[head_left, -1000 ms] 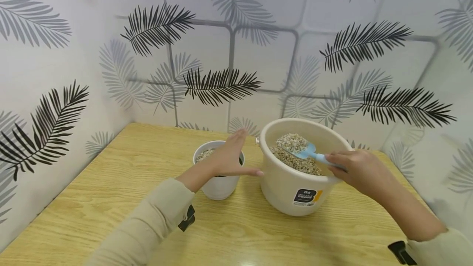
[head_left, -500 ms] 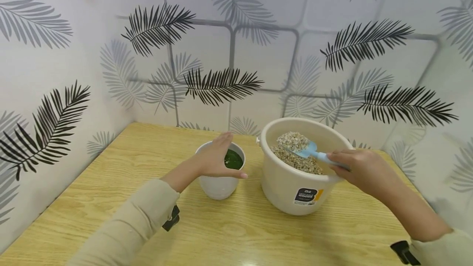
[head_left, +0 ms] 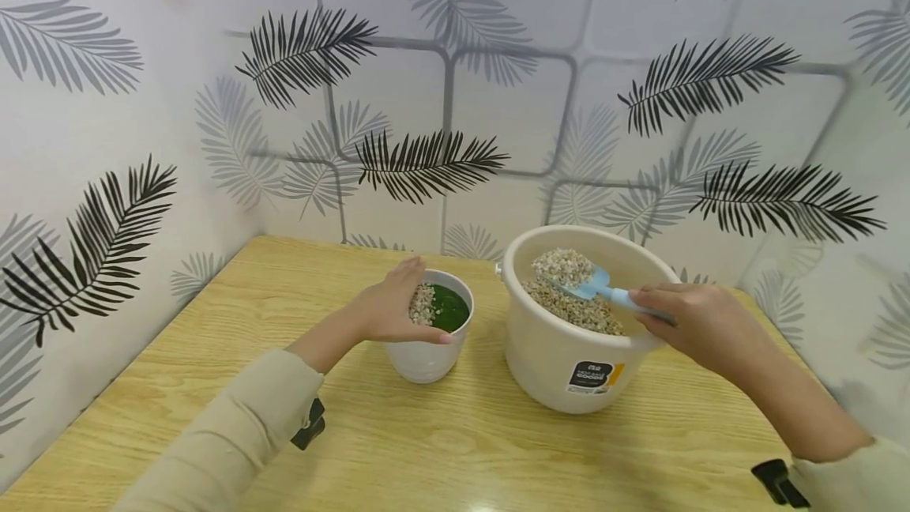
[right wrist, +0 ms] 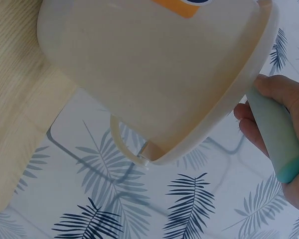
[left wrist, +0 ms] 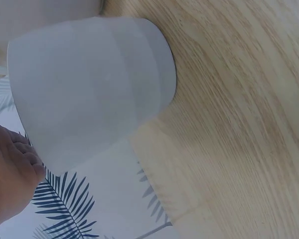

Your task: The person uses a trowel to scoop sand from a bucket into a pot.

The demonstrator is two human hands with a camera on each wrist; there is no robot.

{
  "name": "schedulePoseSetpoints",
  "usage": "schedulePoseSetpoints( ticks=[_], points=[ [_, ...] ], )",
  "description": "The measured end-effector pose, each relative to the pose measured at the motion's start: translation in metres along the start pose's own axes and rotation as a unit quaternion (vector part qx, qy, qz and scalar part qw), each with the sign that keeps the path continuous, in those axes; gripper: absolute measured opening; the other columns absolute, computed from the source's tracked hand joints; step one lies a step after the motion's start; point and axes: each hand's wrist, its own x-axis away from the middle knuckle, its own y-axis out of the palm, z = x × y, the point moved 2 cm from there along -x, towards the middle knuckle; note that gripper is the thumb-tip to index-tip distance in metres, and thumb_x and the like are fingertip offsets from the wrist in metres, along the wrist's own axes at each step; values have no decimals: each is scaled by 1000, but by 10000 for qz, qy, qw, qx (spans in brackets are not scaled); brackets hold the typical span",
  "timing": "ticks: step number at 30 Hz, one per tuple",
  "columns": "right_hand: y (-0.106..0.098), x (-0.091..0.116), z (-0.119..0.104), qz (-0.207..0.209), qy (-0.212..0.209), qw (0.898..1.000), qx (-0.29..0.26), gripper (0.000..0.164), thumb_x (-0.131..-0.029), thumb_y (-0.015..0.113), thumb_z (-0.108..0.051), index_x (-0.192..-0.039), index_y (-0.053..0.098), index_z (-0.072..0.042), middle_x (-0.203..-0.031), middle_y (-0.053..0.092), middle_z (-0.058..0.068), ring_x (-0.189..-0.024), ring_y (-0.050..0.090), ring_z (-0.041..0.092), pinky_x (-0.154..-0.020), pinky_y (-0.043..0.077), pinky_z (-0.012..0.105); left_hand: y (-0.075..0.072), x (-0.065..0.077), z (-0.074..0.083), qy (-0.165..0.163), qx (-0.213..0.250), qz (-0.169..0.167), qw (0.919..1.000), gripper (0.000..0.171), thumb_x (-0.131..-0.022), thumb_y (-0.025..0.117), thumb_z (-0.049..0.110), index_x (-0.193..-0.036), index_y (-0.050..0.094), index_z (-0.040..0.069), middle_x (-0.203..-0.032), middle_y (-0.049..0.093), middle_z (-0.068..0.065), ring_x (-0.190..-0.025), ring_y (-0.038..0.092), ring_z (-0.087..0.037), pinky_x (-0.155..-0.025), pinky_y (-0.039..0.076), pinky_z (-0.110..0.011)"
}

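My right hand (head_left: 707, 324) grips the handle of a light-blue hand trowel (head_left: 594, 284) above a cream bucket (head_left: 543, 366). Pale coarse grains (head_left: 562, 265) are heaped on the trowel's blade, and browner grains (head_left: 579, 313) lie inside the bucket. In the right wrist view the fingers wrap the pale trowel handle (right wrist: 274, 129) beside the bucket's rim. My left hand (head_left: 384, 310), thumb and fingers spread wide, is at the left side of a white pot (head_left: 426, 362). Dark green material (head_left: 453, 308) fills the pot's right part, with pale grains on its left, partly hidden by the hand.
Both containers stand on a wood-grain table (head_left: 284, 385), the bucket to the right of the pot with a narrow gap between them. A leaf-patterned wall (head_left: 498, 117) rises behind the table. A bail handle (right wrist: 120, 142) hangs at the bucket's side.
My left hand has moved left from over the pot to its left side, uncovering the green material and grains. The right hand and loaded trowel stay nearly still above the bucket.
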Motion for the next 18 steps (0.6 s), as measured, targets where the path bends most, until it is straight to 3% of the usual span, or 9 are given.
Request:
schedulePoseSetpoints(
  ticks=[5,9,12,15,18],
  points=[
    [-1,-2,-1,-27,40,10000,-20,65,-89,29,-49,-88,74,-2,-81,72,12,-62,67,24,-53,54,33,0,4,-7,-40,4,35,10000,117,-70,67,63,-148,9,-2,-156,7,-18,-144,8,-34,-114,21,-53],
    [-2,-3,-2,-136,129,9998,-3,29,-84,64,-29,-89,74,-2,-82,72,12,-62,67,24,-53,54,33,0,8,-10,-83,18,32,10000,116,-71,67,62,-148,9,-3,-156,8,-18,-144,8,-34,-114,20,-53],
    [-2,-4,-3,-123,129,9998,20,21,-79,71,-21,-89,74,-2,-82,73,11,-62,67,25,-54,54,33,0,10,-13,-97,5,-2,10000,116,-72,66,63,-147,8,-3,-156,7,-18,-144,7,-34,-115,19,-53],
    [-2,-5,-4,-54,78,10000,7,43,-89,51,-39,-88,74,-3,-82,73,11,-62,67,24,-53,54,34,0,13,-16,-115,-32,-29,9999,116,-73,65,63,-147,8,-4,-156,6,-19,-144,7,-35,-114,19,-53],
    [-2,-6,-5,-34,30,10000,-12,62,-90,32,-49,-88,74,-3,-82,73,11,-61,67,25,-53,54,34,1,14,-20,-118,-123,-37,9998,116,-73,64,64,-147,7,-4,-156,7,-19,-143,8,-36,-114,19,-54]
  ],
)
